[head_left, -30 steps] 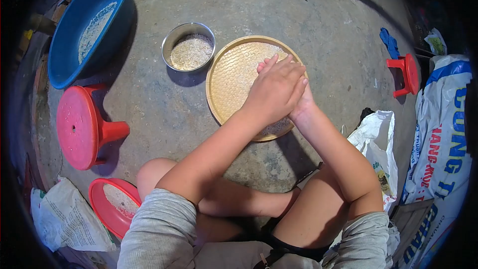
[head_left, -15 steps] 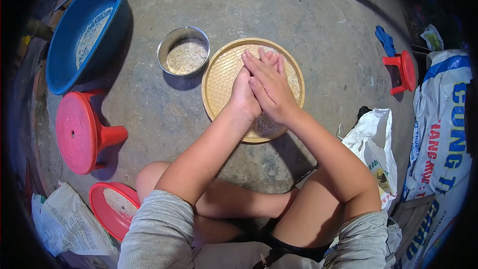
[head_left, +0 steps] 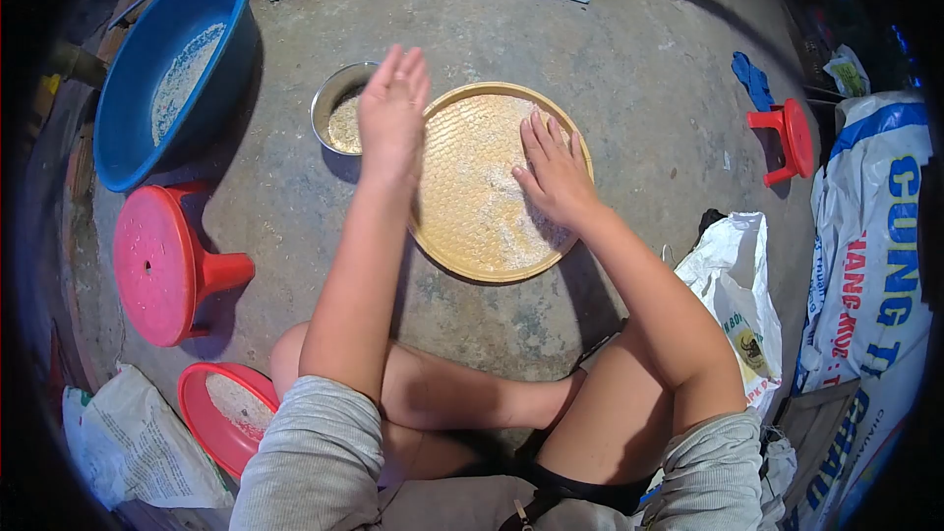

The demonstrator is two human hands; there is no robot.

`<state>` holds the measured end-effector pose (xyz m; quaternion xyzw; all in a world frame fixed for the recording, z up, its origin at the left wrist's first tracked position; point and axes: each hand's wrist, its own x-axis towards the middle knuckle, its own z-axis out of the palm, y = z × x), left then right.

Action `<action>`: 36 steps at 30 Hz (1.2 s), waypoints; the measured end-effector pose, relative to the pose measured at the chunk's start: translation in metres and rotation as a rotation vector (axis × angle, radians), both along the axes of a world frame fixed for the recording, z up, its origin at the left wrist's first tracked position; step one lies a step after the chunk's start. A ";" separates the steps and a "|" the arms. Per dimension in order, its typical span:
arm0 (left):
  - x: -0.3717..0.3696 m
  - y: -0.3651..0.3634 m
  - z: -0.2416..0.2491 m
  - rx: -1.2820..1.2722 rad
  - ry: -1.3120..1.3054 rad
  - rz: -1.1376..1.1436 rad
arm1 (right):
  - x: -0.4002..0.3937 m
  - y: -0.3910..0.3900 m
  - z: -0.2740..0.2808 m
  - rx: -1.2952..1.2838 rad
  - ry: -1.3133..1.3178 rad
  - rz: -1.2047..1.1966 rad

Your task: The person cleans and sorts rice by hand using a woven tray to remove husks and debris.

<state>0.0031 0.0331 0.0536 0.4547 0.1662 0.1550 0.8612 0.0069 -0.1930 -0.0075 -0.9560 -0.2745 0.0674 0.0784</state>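
Note:
A round, yellow woven tray (head_left: pixel 452 162) lies on the floor in front of my crossed legs, with pale grains (head_left: pixel 497 199) scattered over its middle and right side. My right hand (head_left: pixel 554 165) is over the tray's right part, palm down and fingers spread, touching or just above the grains. Raised between the tray and a metal bowl (head_left: pixel 324 106), my left hand (head_left: pixel 395 108) has its fingers stretched out and shows nothing in it; it is slightly blurred. The bowl contains grain and is partly hidden behind that hand.
At the left are a tilted blue basin (head_left: pixel 118 128) with grain, a red stool (head_left: pixel 147 261) and a red basin (head_left: pixel 202 418). Another red stool (head_left: pixel 798 138), a blue cloth (head_left: pixel 752 82), a white bag (head_left: pixel 737 275) and large printed sacks (head_left: pixel 865 236) stand at the right.
My hands were pressed together over the tray and are now apart. The left moved left toward the bowl; the right shifted right and lies flat over the tray. More grain shows on the tray.

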 end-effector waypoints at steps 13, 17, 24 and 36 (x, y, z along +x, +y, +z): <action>-0.006 0.022 -0.023 1.840 0.515 0.026 | 0.001 -0.001 -0.005 0.115 -0.054 0.051; -0.001 0.004 -0.021 1.671 -0.008 0.131 | 0.001 -0.002 -0.012 0.307 -0.076 0.078; -0.004 -0.046 -0.050 0.337 0.093 -0.410 | 0.003 0.002 0.003 0.344 -0.022 0.230; -0.007 -0.046 -0.058 -0.480 0.341 -0.531 | -0.008 0.035 0.050 0.796 -0.284 0.253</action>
